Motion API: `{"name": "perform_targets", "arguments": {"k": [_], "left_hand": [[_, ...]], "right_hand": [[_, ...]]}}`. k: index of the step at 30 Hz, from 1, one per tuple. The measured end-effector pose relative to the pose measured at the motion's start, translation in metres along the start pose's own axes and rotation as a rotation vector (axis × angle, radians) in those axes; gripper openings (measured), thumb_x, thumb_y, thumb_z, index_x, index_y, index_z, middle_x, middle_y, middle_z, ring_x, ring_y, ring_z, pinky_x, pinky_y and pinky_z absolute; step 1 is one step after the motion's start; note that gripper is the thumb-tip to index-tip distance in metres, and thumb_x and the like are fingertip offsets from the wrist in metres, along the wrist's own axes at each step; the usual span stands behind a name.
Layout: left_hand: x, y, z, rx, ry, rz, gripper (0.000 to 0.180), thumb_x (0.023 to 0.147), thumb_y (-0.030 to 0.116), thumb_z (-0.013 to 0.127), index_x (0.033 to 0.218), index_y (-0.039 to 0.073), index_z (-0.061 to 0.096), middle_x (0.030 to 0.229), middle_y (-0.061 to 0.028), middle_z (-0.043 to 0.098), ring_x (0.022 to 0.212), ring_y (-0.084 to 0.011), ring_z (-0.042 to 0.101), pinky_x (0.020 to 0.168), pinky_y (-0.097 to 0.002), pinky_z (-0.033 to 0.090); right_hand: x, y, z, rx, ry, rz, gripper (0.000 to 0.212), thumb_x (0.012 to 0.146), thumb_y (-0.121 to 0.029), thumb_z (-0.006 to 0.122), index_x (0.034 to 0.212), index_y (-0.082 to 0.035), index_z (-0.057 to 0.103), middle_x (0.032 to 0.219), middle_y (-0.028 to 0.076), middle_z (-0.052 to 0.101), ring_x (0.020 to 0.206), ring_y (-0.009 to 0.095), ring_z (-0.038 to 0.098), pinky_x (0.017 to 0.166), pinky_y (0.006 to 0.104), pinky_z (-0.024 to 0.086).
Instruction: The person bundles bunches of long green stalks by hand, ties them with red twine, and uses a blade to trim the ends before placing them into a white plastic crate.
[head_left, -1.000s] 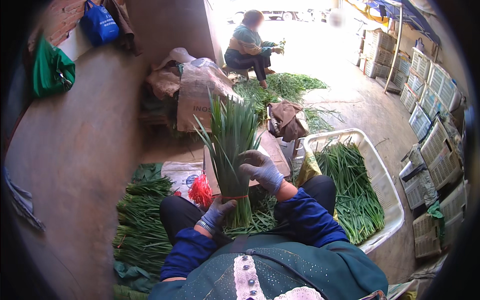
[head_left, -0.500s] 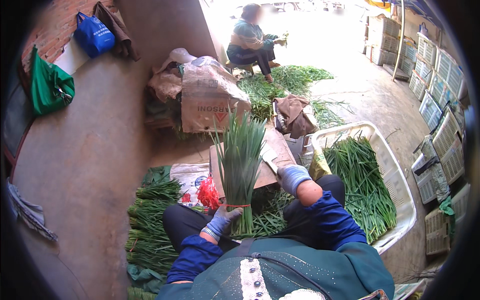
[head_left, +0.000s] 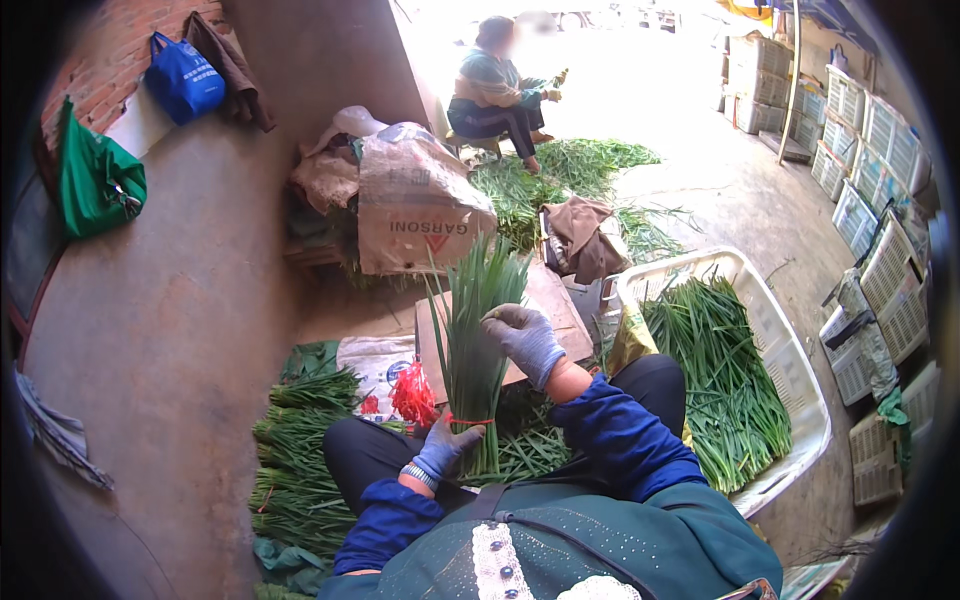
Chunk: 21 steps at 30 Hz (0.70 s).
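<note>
A bundle of long green chives [head_left: 470, 350] stands upright in front of me, a red tie around its lower part. My left hand [head_left: 442, 446], in a grey glove, is closed around the bundle near its base. Gloved too, my right hand [head_left: 527, 343] is at the right side of the upper leaves, fingers pinched together; what they hold, if anything, is too small to make out. Behind the bundle lies a brown board [head_left: 555, 312]. A bunch of red ties [head_left: 413, 393] hangs left of the bundle.
On the right stands a white crate [head_left: 815, 400] of cut chives [head_left: 725, 370]. More bundles [head_left: 300, 440] are piled at my left. A sack-covered stack [head_left: 425, 205] and a brown cloth [head_left: 580, 238] are ahead. Another person [head_left: 497, 90] sits beyond. Crates [head_left: 890, 270] line the right side.
My right hand has moved left and up from the board to the upper leaves. The flat, pale-bladed tool it held is no longer seen. My left hand keeps its hold on the bundle.
</note>
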<state>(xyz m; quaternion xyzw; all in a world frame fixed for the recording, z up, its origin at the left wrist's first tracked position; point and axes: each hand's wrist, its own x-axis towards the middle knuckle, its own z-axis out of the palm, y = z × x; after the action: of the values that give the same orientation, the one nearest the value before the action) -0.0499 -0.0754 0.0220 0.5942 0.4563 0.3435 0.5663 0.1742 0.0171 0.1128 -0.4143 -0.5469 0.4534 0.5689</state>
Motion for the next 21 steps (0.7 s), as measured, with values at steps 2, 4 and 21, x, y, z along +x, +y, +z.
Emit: {"name": "perform_targets", "arguments": {"k": [2, 4, 21], "left_hand": [[-0.001, -0.001, -0.001, -0.006, 0.008, -0.036, 0.061, 0.082, 0.025, 0.078, 0.131, 0.002, 0.05, 0.121, -0.0083, 0.063, 0.108, -0.0183, 0.058, 0.096, -0.0335, 0.047], [-0.002, 0.0, -0.001, -0.033, 0.006, -0.035, 0.064, 0.081, 0.027, 0.079, 0.132, 0.002, 0.05, 0.121, -0.0089, 0.063, 0.109, -0.0188, 0.058, 0.096, -0.0335, 0.047], [-0.006, 0.036, -0.025, -0.972, -0.287, -0.356, 0.063, 0.089, 0.045, 0.067, 0.132, 0.002, 0.053, 0.116, -0.0145, 0.066, 0.104, -0.0284, 0.067, 0.094, -0.046, 0.053]], "right_hand": [[0.002, -0.002, 0.002, 0.288, -0.043, 0.245, 0.014, 0.093, -0.019, 0.064, 0.095, -0.006, 0.068, 0.071, 0.004, 0.065, 0.053, 0.008, 0.056, 0.047, 0.0223, 0.043], [0.003, -0.002, -0.005, 0.233, -0.045, 0.327, 0.017, 0.095, -0.023, 0.062, 0.095, -0.007, 0.068, 0.066, 0.003, 0.063, 0.046, 0.008, 0.051, 0.042, 0.0231, 0.04], [-0.048, -0.001, -0.035, -1.475, -0.473, -0.891, 0.064, 0.083, -0.028, 0.058, 0.145, -0.017, 0.042, 0.148, 0.008, 0.042, 0.136, 0.029, 0.041, 0.114, 0.0552, 0.025]]}}
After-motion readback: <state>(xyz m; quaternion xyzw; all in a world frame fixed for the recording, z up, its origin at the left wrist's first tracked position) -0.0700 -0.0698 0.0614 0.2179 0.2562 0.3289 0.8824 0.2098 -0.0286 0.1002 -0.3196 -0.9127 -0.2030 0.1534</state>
